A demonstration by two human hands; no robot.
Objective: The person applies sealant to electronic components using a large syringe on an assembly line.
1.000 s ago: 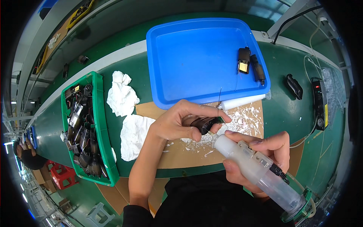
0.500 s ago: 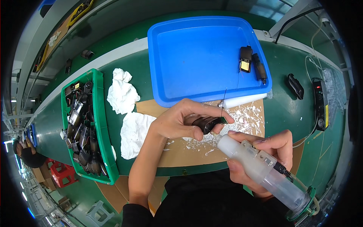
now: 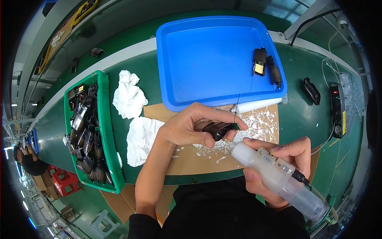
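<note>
Head view: above the tabletop's [image 3: 298, 115] near edge, the left hand [image 3: 193, 124] pinches a dark casing [image 3: 216, 129] between thumb and bent fingers — apparently steadying it beside the nozzle [image 3: 232, 145]. The right hand [image 3: 300, 156], wrapped around a translucent dispenser [image 3: 274, 172], slants it casing-ward; splattered cardboard [image 3: 191, 169] beneath probably shields the surface.

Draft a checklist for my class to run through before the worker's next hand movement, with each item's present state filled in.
1. Left hand grips the small glossy black plastic part: ok.
2. Right hand grips the translucent white cylindrical dispenser: ok.
3. Thin straight dark wire points up, away from the dispenser: ok.
4. Dispenser's narrow tip touches the part: cannot tell; it is very close.
5. Flat brown cardboard sheet is free of white smears: not ok.
</note>
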